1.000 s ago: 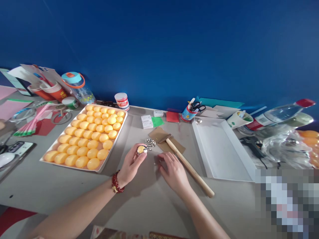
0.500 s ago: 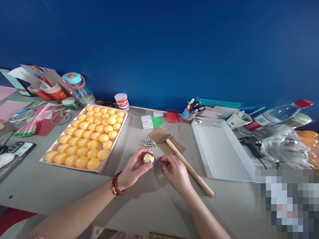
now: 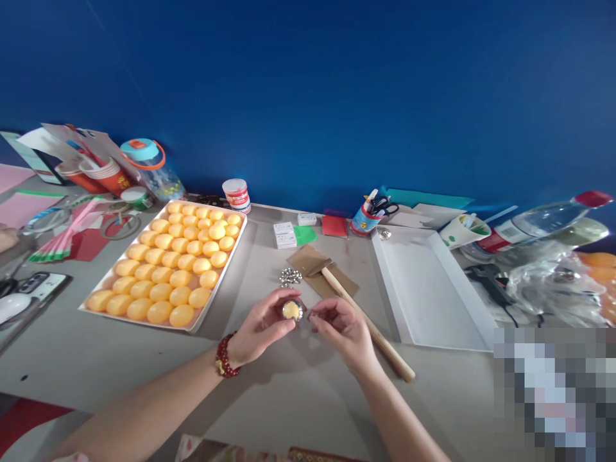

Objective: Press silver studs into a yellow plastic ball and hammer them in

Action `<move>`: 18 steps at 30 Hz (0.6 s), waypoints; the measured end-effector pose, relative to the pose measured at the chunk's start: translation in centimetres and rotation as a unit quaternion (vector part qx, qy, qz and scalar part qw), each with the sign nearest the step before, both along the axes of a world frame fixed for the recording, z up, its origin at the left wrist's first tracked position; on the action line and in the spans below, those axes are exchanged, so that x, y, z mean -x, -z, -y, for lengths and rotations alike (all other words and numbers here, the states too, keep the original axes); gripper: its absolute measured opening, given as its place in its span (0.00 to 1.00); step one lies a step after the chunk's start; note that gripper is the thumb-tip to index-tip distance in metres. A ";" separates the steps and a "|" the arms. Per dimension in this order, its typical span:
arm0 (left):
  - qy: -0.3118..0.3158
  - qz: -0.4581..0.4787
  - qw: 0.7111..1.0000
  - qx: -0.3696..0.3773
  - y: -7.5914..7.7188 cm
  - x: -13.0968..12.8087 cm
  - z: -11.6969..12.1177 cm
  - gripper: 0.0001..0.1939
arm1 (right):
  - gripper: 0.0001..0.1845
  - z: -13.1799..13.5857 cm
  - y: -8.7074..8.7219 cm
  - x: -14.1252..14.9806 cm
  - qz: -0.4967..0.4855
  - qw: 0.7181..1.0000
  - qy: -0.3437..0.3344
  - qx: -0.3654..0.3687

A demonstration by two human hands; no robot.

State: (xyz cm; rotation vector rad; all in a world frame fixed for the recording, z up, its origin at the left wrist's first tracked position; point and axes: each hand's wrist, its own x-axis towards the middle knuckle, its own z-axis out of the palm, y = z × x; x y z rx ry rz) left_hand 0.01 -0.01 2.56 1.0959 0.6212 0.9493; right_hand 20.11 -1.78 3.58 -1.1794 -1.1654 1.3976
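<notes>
My left hand (image 3: 262,327), with a red bead bracelet at its wrist, is closed around a small ball (image 3: 291,310). The ball has a yellow face, and shiny silver pieces cover its sides. Just to the right, my right hand (image 3: 339,327) pinches thumb and fingertips together close to the ball; whatever sits between them is too small to make out. Beyond the hands lies a little pile of shiny silver studs (image 3: 290,277). A wooden-handled hammer (image 3: 368,324) rests on brown paper (image 3: 308,260), its handle passing right of my right hand.
A shallow box of orange balls (image 3: 192,327) stands at left, and a white tray (image 3: 433,289) at right. Small white boxes (image 3: 285,235), a pen cup with scissors (image 3: 366,220), a glue gun (image 3: 491,282) and a bottle (image 3: 539,221) lie around. A co-worker's hand (image 3: 7,237) shows far left.
The ball has turned slightly and shifted a little right in my left hand. My right hand's fingertips have moved slightly, still pinched beside the ball.
</notes>
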 end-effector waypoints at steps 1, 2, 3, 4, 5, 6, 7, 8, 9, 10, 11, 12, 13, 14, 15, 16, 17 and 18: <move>0.002 0.006 1.000 -0.002 0.0 0.0 0.0 0.20 | 0.11 0.0 0.0 0.0 -0.007 1.000 -0.004 0.008; 0.004 0.007 1.000 -0.006 -0.1 0.0 0.0 0.19 | 0.11 0.0 -0.1 0.0 -0.016 1.000 -0.008 0.016; 0.007 0.003 1.000 -0.012 -0.1 0.0 0.0 0.17 | 0.11 0.0 -0.1 0.0 -0.027 0.999 -0.011 0.025; 0.009 -0.003 1.000 -0.018 -0.2 0.0 0.0 0.16 | 0.12 0.0 -0.2 0.0 -0.041 0.999 -0.013 0.034; 0.011 -0.011 1.000 -0.022 -0.3 0.1 0.0 0.16 | 0.12 0.0 -0.3 0.0 -0.056 0.997 -0.013 0.041; 0.012 -0.018 0.999 -0.026 -0.3 0.1 0.0 0.16 | 0.12 0.0 -0.4 0.0 -0.071 0.996 -0.014 0.049; 0.011 -0.025 0.999 -0.030 -0.3 0.1 0.0 0.17 | 0.12 0.0 -0.5 0.1 -0.085 0.995 -0.015 0.055; 0.008 -0.031 0.999 -0.034 -0.4 0.1 -0.1 0.17 | 0.12 0.1 -0.6 0.1 -0.099 0.993 -0.018 0.059; 0.004 -0.037 0.999 -0.037 -0.4 0.2 -0.1 0.17 | 0.12 0.1 -0.7 0.1 -0.111 0.991 -0.024 0.064; 0.001 -0.041 0.998 -0.042 -0.3 0.2 -0.1 0.17 | 0.12 0.1 -0.8 0.1 -0.121 0.990 -0.032 0.069; -0.001 -0.045 0.998 -0.048 -0.3 0.2 -0.2 0.17 | 0.12 0.2 -0.9 0.1 -0.129 0.988 -0.043 0.074; -0.003 -0.048 0.997 -0.054 -0.3 0.2 -0.2 0.17 | 0.12 0.2 -0.9 0.1 -0.136 0.986 -0.053 0.079; -0.006 -0.051 0.997 -0.061 -0.2 0.2 -0.2 0.17 | 0.11 0.3 -1.0 0.1 -0.142 0.984 -0.063 0.084; -0.008 -0.054 0.996 -0.070 -0.2 0.2 -0.2 0.18 | 0.11 0.3 -1.1 0.1 -0.146 0.983 -0.073 0.089; -0.011 -0.058 0.995 -0.080 -0.1 0.2 -0.2 0.18 | 0.11 0.3 -1.1 0.1 -0.150 0.981 -0.081 0.091; -0.014 -0.063 0.994 -0.090 0.0 0.2 -0.2 0.18 | 0.10 0.4 -1.2 0.1 -0.154 0.980 -0.087 0.092; -0.015 -0.069 0.993 -0.099 0.1 0.2 -0.2 0.18 | 0.10 0.4 -1.2 0.2 -0.157 0.979 -0.092 0.092; -0.015 -0.075 0.992 -0.105 0.2 0.3 -0.1 0.18 | 0.10 0.4 -1.2 0.2 -0.160 0.978 -0.094 0.093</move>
